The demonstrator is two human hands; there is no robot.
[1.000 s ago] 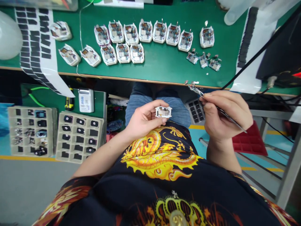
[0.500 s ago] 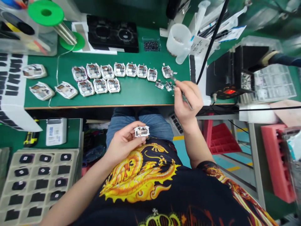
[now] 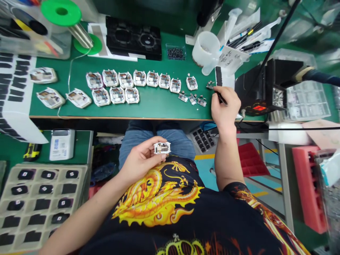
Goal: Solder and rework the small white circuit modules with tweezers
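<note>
In front of my torso, my left hand (image 3: 145,157) pinches a white watch housing (image 3: 162,148) whose open side faces up and shows parts inside. Over the right part of the bench, my right hand (image 3: 225,106) is closed around dark tweezers (image 3: 221,98). At their tips is a small circuit board (image 3: 210,85); whether it is gripped or lies on the mat I cannot tell. Left of that hand lie several loose circuit boards (image 3: 192,99), below a lone white housing (image 3: 191,83). More white housings with boards inside (image 3: 117,95) stand in two rows farther left.
A solder spool (image 3: 82,37), a black fixture (image 3: 134,38), a screw box (image 3: 175,52) and a white cup (image 3: 204,47) line the back of the bench. A black station with red display (image 3: 259,107) stands right. Lower left is a compartment tray (image 3: 60,174).
My right hand has moved right, away from the lone housing, with the tweezers. A circuit board now shows at their tips. My left hand still holds the watch housing; the view has shifted slightly.
</note>
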